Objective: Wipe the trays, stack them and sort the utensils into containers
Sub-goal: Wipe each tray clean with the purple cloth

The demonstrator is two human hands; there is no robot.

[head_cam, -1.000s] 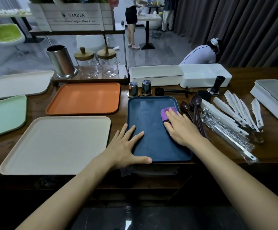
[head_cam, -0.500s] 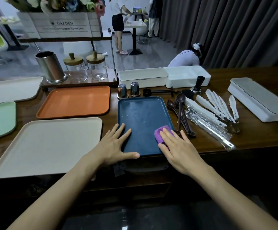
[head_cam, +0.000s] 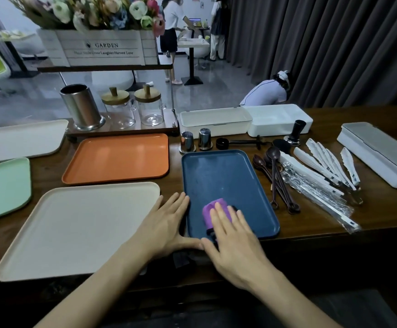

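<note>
Your blue tray (head_cam: 225, 181) lies flat, short end toward you, with a purple cloth (head_cam: 212, 210) on its near end. To its left the beige tray (head_cam: 74, 228), orange tray (head_cam: 117, 157), green tray (head_cam: 0, 185) and white tray (head_cam: 19, 140) lie unstacked. Dark spoons (head_cam: 273, 153) and wrapped cutlery (head_cam: 311, 172) lie loose just right of it.

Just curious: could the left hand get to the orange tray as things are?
Probably yes: the left hand rests against the blue tray, and nothing stands between it and the orange tray.
</note>
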